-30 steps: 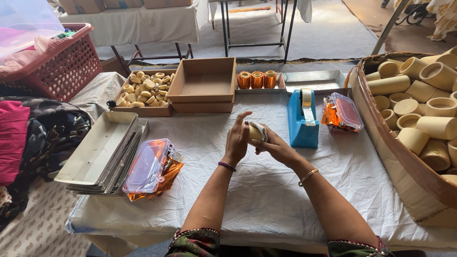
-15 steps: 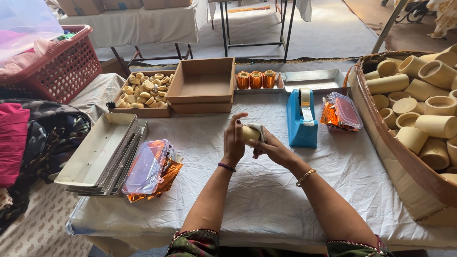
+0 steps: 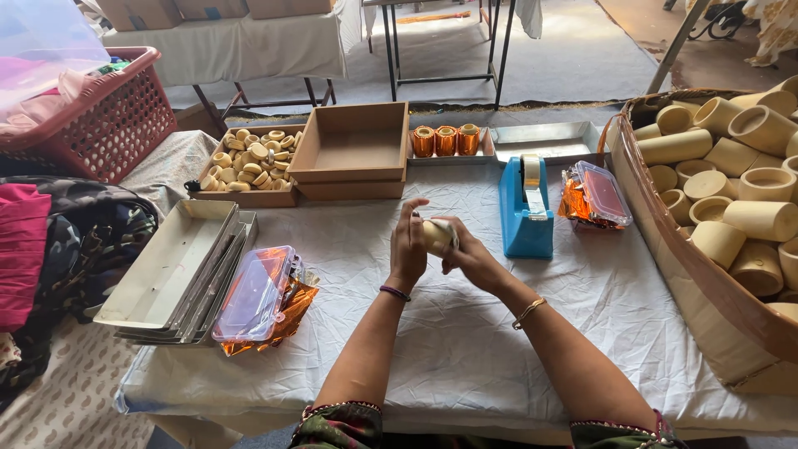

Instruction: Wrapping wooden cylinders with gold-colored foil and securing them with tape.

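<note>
Wrinkled white cloth-covered table (image 3: 465,333) filling most of the view, grey matting on the floor beyond, a second cloth-draped table at far left. Large brown woven basket (image 3: 665,241) at the right edge, heaped with pale cream cylindrical cups (image 3: 731,179). Red plastic laundry basket (image 3: 100,116) at far left, off the table, with pink cloth inside. Stack of shallow metal trays (image 3: 166,270) at near left, and just right of it a clear plastic lidded box over orange foil sheets (image 3: 262,295). Open brown cardboard box (image 3: 353,154) at far centre, stacked on another; left of it a lower cardboard tray of small cream round caps (image 3: 249,158). Flat metal tray (image 3: 553,141) at far right of centre, with three orange foil-wrapped cups (image 3: 445,140) in a row beside its left end. Blue tape dispenser (image 3: 525,212) upright right of centre, a strip of tape up its top edge. Second clear plastic box with a red-tinted lid on orange foil (image 3: 594,195) between dispenser and woven basket. Both hands raised above the middle of the cloth, just left of the dispenser: left hand (image 3: 407,245) curled around the left side of a small cream cylindrical cup (image 3: 436,235), fingers upright; right hand (image 3: 470,258) clasping it from the right, fingertips pinched on its rim. Purple band on the left wrist, thin gold bangle on the right.
</note>
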